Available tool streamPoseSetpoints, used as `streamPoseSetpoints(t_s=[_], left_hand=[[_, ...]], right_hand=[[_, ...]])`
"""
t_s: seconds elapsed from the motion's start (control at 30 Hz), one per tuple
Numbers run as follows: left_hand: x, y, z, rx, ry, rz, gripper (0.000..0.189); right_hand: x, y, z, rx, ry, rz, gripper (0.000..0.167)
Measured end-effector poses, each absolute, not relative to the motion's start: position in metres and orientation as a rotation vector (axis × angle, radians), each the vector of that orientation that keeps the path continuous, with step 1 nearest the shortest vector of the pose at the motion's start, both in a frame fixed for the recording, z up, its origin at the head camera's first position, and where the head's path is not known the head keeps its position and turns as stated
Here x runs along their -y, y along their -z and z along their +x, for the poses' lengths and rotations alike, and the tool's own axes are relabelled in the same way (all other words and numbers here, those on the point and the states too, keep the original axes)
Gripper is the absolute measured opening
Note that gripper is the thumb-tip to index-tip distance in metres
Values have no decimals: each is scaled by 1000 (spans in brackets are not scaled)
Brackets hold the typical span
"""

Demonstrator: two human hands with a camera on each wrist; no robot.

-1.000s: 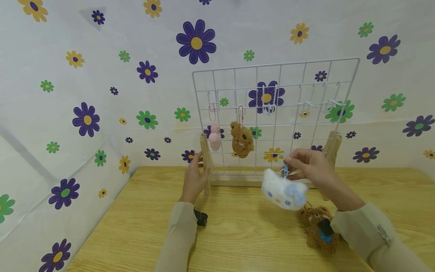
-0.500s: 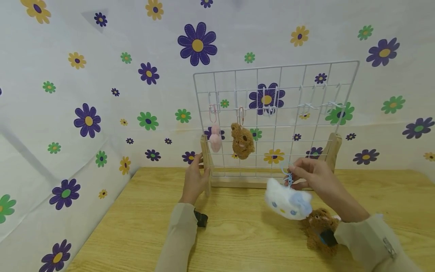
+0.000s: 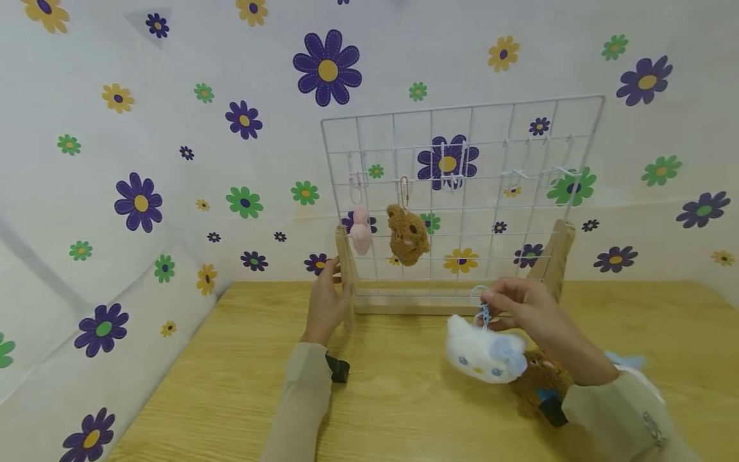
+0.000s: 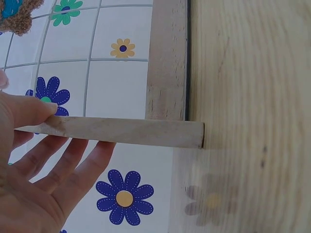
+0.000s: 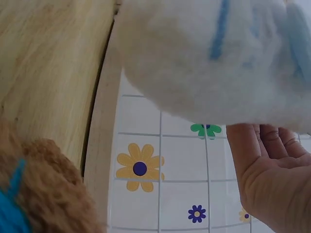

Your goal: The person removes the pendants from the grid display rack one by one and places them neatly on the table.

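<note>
My right hand (image 3: 531,314) pinches the light-blue chain (image 3: 484,313) of a white plush cat-head keychain (image 3: 482,353) with a blue bow. The plush hangs over the table in front of the rack; in the right wrist view its white fur (image 5: 194,73) hides the fingertips. My left hand (image 3: 326,301) grips the left wooden leg (image 4: 131,132) of the wire grid rack (image 3: 450,279), thumb on one side and fingers on the other. On the rack's hooks hang a pink plush keychain (image 3: 360,231) and a brown plush bear keychain (image 3: 408,236).
A brown plush bear (image 3: 534,378) with a blue patch lies on the table (image 3: 404,410), partly behind the right hand and sleeve. A white and light-blue item (image 3: 629,360) shows beyond that sleeve. Other white hooks (image 3: 514,174) sit on the grid's right half.
The right hand has lowered the white cat plush a little, away from the grid. More of the white and light-blue item shows. The left hand keeps its grip on the leg.
</note>
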State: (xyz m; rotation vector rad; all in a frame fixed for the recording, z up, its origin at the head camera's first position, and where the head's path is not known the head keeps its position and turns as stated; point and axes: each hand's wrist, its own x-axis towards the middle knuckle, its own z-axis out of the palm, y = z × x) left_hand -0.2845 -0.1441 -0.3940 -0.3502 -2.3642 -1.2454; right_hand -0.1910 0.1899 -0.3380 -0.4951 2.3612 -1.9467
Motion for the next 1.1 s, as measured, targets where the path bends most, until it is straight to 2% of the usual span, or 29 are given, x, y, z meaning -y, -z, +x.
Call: streamPoseSetpoints(t_s=[0.57,1.1], left_hand=[[143,394,-283,2345,1249,-363,47],[143,393,-283,2363,1253,-353,48]], right_hand=[[-196,351,-194,-2176,1856,-677,24],[-196,359,-194,-2063,1747,-703,22]])
